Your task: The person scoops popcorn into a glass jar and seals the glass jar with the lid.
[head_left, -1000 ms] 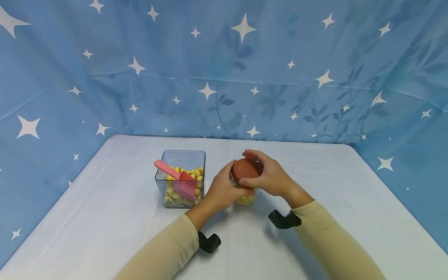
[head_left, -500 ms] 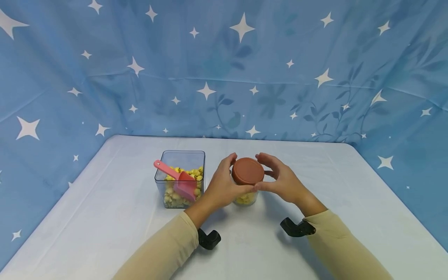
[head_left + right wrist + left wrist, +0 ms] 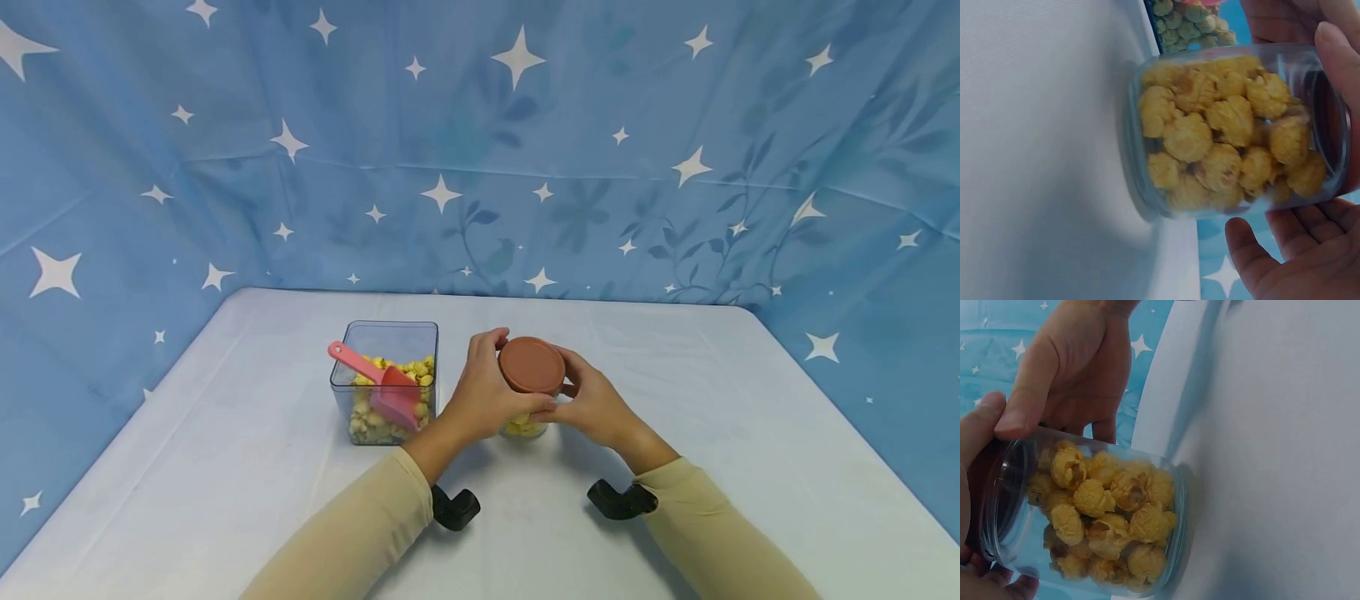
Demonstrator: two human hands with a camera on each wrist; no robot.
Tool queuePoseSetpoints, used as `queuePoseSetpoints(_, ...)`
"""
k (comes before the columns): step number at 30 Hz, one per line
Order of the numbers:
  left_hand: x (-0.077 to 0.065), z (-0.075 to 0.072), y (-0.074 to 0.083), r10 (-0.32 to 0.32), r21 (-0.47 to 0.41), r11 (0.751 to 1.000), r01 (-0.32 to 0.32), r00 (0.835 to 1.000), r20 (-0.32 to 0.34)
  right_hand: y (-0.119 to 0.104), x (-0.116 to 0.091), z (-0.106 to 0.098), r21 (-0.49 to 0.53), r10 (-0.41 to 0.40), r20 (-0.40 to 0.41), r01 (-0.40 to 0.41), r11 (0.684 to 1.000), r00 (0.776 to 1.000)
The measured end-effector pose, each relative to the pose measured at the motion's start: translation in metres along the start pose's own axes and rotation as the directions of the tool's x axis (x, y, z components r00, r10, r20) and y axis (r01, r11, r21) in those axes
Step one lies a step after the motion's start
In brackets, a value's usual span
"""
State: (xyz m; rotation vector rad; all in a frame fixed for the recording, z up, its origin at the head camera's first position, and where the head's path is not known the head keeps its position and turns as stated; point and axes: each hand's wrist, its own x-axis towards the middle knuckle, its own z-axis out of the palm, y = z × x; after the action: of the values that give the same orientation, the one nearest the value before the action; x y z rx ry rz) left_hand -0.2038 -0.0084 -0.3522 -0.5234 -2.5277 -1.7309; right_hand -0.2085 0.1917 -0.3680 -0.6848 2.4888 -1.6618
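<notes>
A clear jar [image 3: 1229,131] of yellow popcorn, topped by a round brown lid [image 3: 531,364], is upright between the two hands, its base at the white tabletop. My left hand [image 3: 480,393] holds it from the left, fingers around the lid's side and thumb across the front. From the right, my right hand [image 3: 600,407] grips near the lid's rim, its thumb tip meeting the left thumb in front. Through the jar wall, popcorn [image 3: 1104,512] shows up close in both wrist views.
Left of the jar stands a clear square box [image 3: 360,323] partly filled with popcorn [image 3: 369,427]. A pink scoop [image 3: 397,404] leans inside it, handle over the rim. The white tabletop [image 3: 225,458] ends at a blue star-patterned curtain [image 3: 345,100].
A second ago my right hand lay over the lid; it then spread away to the right and has now come back in around the lid's rim. My left hand keeps its hold.
</notes>
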Motion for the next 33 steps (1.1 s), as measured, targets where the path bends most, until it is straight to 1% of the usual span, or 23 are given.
queuePoseSetpoints(4,0.0014,-0.0019,-0.0019,0.015,-0.009,1.0,-0.015,0.999,0.05,0.0014,0.0012,0.0023,-0.01,0.017,-0.017,-0.017,1.0,1.0)
queuePoseSetpoints(7,0.0017,-0.0048,-0.0027,0.027,-0.017,1.0,-0.025,0.994,0.107,0.0031,0.0016,0.0026,-0.016,0.006,-0.021,-0.006,1.0,1.0)
queuePoseSetpoints(9,0.0017,-0.0059,-0.0023,0.024,-0.025,0.999,-0.021,0.992,0.122,0.0038,0.0013,0.0027,-0.018,-0.003,-0.021,0.003,1.0,1.0)
queuePoseSetpoints(11,0.0014,-0.0054,-0.0016,0.014,-0.027,1.0,-0.011,0.994,0.109,0.0047,0.0009,0.0031,-0.023,-0.007,-0.022,0.006,1.0,1.0)
queuePoseSetpoints(14,0.0012,-0.0031,-0.0009,-0.001,-0.019,1.0,0.002,0.999,0.055,0.0048,0.0001,0.0044,-0.018,0.0,-0.027,0.0,1.0,1.0)
queuePoseSetpoints(16,0.0013,-0.0019,-0.001,-0.001,-0.008,1.0,0.002,0.999,0.039,0.005,0.0,0.0055,-0.008,0.009,-0.032,-0.01,1.0,0.999)
queuePoseSetpoints(17,0.0013,-0.002,-0.0007,0.001,-0.007,1.0,-0.001,0.999,0.042,0.0049,0.0002,0.0059,-0.003,0.013,-0.034,-0.013,1.0,0.999)
queuePoseSetpoints(22,0.0013,-0.0053,0.0012,0.011,-0.024,1.0,-0.009,0.993,0.114,0.0052,-0.0001,0.0059,0.0,0.013,-0.037,-0.013,1.0,0.999)
queuePoseSetpoints(24,0.0011,-0.0054,0.0015,0.009,-0.024,1.0,-0.007,0.994,0.106,0.0054,-0.0004,0.0055,-0.007,0.011,-0.038,-0.011,1.0,0.999)
queuePoseSetpoints(27,0.0009,-0.0038,0.0017,0.012,-0.022,1.0,-0.01,0.998,0.063,0.005,-0.0009,0.0054,-0.012,0.008,-0.04,-0.009,1.0,0.999)
queuePoseSetpoints(29,0.0009,-0.0026,0.0016,0.015,-0.018,1.0,-0.014,0.999,0.05,0.0053,-0.0009,0.0056,-0.013,0.009,-0.045,-0.009,1.0,0.999)
queuePoseSetpoints(31,0.0014,-0.0022,0.0015,0.024,-0.015,1.0,-0.023,0.998,0.062,0.0057,-0.001,0.0057,-0.01,-0.001,-0.049,0.0,1.0,0.999)
queuePoseSetpoints(33,0.002,-0.0023,0.0015,0.031,-0.01,1.0,-0.03,0.995,0.093,0.0064,-0.0011,0.0056,-0.017,-0.013,-0.057,0.012,1.0,0.998)
